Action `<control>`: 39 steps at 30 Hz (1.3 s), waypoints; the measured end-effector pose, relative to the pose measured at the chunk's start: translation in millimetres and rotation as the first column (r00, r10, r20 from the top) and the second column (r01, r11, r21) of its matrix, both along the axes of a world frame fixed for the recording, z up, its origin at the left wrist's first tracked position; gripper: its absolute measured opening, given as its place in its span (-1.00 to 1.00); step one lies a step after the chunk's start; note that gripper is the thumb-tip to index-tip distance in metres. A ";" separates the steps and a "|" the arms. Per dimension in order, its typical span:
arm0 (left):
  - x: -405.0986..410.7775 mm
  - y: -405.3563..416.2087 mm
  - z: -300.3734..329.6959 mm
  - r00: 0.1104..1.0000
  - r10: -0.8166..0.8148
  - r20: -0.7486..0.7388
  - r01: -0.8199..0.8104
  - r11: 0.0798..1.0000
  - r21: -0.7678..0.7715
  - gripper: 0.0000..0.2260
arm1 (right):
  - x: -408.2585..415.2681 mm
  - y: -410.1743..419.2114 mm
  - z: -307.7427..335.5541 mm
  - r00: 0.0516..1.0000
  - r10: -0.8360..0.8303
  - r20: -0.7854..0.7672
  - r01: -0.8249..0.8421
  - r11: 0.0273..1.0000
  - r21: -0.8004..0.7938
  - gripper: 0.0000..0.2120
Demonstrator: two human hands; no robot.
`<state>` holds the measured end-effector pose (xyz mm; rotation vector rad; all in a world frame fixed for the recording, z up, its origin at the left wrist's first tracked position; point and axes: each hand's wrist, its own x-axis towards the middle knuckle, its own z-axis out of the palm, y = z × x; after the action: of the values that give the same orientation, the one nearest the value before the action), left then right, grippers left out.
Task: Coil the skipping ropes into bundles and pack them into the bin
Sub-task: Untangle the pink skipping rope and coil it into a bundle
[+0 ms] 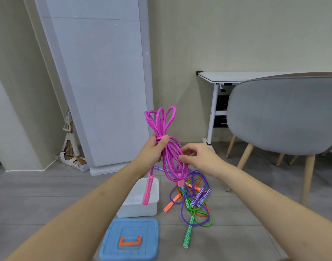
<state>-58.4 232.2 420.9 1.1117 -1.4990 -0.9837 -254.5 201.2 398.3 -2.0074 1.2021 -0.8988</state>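
Observation:
A magenta skipping rope [162, 121] is folded into several loops held up in front of me. My left hand [154, 149] is closed around the middle of the bundle, where a strand wraps it. One pink handle [147, 191] hangs below that hand, over the white bin [142, 209]. My right hand [199, 157] touches the lower loops on their right side, fingers curled at the strands. The bin stands open on the floor. To its right lies a tangle of purple, green and orange skipping ropes [193, 202].
The bin's blue lid [130, 240] with an orange handle lies on the floor in front of the bin. A grey chair [285, 113] with wooden legs stands at right, a white desk [227, 76] behind it. A tall pale panel [97, 81] leans on the wall.

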 end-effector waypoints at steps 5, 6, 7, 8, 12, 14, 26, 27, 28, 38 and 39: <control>2.1 0.1 -2.8 0.998 -0.012 -0.064 0.012 1.000 -0.006 -0.81 | 1.6 0.4 -0.7 0.999 0.053 -0.009 -0.053 0.999 0.011 -0.89; 2.5 -0.9 -3.3 0.997 -0.016 -0.079 0.015 1.000 -0.012 -0.80 | 1.2 2.3 0.5 0.998 0.070 -0.009 -0.070 0.997 0.019 -0.87; 2.9 -1.4 -3.4 0.996 -0.017 -0.093 0.015 1.000 -0.018 -0.79 | 1.2 3.8 2.0 0.996 0.085 -0.008 -0.085 0.996 0.027 -0.82; 3.4 -2.3 -3.6 0.995 -0.015 -0.102 0.012 1.000 -0.024 -0.80 | 1.2 5.5 3.9 0.996 0.094 -0.004 -0.094 0.995 0.033 -0.77; 0.7 -1.3 -2.5 0.991 0.001 -0.134 -0.007 0.999 -0.045 -0.82 | 3.9 12.6 11.3 0.994 0.112 0.014 -0.113 0.993 0.044 -0.75; -1.1 -0.4 -2.3 0.990 0.010 -0.139 -0.015 0.999 -0.038 -0.83 | 6.6 15.2 12.5 0.993 0.121 -0.013 -0.121 0.992 0.030 -0.95; 0.7 -11.3 -8.5 0.994 -0.062 -0.093 0.071 0.993 0.097 -0.79 | -1.2 8.9 10.2 0.996 0.064 -0.068 -0.063 0.998 0.016 -0.95; 0.2 -12.3 -8.2 0.993 -0.059 -0.100 0.070 0.991 0.110 -0.79 | -2.0 7.8 10.8 0.996 0.050 -0.070 -0.050 0.999 -0.001 -0.95; 0.0 -12.9 -7.7 0.991 -0.061 -0.116 0.075 0.989 0.124 -0.78 | -3.1 7.4 12.1 0.997 0.035 -0.069 -0.037 0.999 -0.019 -0.95; 2.0 -9.2 -3.5 0.876 -0.137 -0.463 0.297 0.909 0.294 -0.72 | -1.6 9.4 11.4 0.990 -0.089 -0.110 0.058 0.964 -0.260 -0.91; 3.2 -8.8 -4.2 0.857 -0.141 -0.496 0.321 0.898 0.301 -0.70 | -1.7 8.7 11.0 0.990 -0.093 -0.103 0.062 0.962 -0.267 -0.90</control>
<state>-55.1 223.4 416.7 0.8671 -1.0888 -1.6371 -256.2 209.9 409.3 -2.2624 1.2888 -1.0404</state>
